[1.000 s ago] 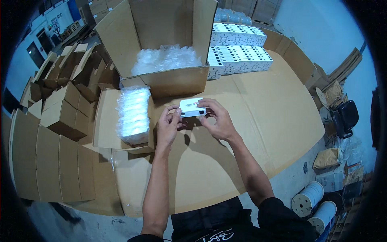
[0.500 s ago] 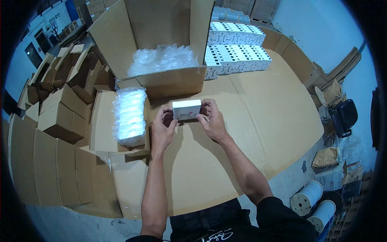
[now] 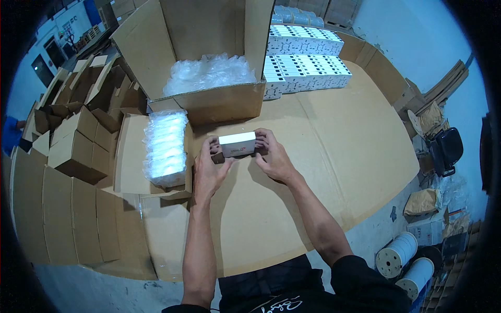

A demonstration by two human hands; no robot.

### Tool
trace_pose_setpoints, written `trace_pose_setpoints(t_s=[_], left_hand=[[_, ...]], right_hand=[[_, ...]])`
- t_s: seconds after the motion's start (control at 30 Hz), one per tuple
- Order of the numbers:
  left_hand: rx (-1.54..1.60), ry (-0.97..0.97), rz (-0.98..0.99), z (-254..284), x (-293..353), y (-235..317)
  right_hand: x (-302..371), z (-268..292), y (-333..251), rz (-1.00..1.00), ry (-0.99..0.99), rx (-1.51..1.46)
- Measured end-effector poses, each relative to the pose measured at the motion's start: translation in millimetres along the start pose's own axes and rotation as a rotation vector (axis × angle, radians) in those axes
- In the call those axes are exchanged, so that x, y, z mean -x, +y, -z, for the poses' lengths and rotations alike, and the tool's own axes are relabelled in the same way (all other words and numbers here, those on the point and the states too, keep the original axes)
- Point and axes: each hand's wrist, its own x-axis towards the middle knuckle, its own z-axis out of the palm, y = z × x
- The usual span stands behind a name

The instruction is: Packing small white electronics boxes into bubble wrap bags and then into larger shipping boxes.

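Note:
A small white box (image 3: 237, 144) is held between my two hands above the cardboard-covered table. My left hand (image 3: 210, 166) has its fingers curled at the box's left end, its thumb just off the front face. At the right end, the fingers of my right hand (image 3: 274, 159) bend around the box, the thumb below its lower corner. To the left of my hands, an open carton (image 3: 129, 172) holds a row of bubble-wrapped white items (image 3: 166, 148).
A large open carton (image 3: 224, 104) with clear bubble wrap (image 3: 209, 73) inside stands behind. Stacked white boxes (image 3: 308, 75) sit at the back right. Several empty brown cartons (image 3: 73, 151) fill the left. Cable spools (image 3: 396, 255) and a black chair (image 3: 447, 148) stand beyond the table's right.
The white box has shifted slightly left and tipped, showing more of its top. My thumbs have come off its front face. A blue sleeve appears at the far left.

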Motion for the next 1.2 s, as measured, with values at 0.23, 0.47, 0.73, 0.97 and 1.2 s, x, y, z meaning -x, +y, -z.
trace_pose_setpoints(t_s=[0.23,0.47,0.73,0.97,1.2], left_hand=[[-0.052,0.275,-0.23,5.6,6.3,32.1],[-0.069,0.318,-0.346,4.5,-43.5,81.7],[-0.239,0.255,-0.187,26.2,-247.2,77.2],[-0.766,-0.076,-0.279,-7.7,-393.6,-26.5],[-0.944,-0.373,-0.117,-49.6,-425.7,-33.3]], right_hand=[[11.5,13.8,12.4,0.075,0.1,0.459],[7.3,12.8,19.3,0.136,0.123,0.625],[-6.8,19.5,24.6,0.02,0.149,0.691],[-5.4,18.5,25.1,0.036,0.166,0.708],[-6.6,22.3,22.8,0.009,0.177,0.703]])
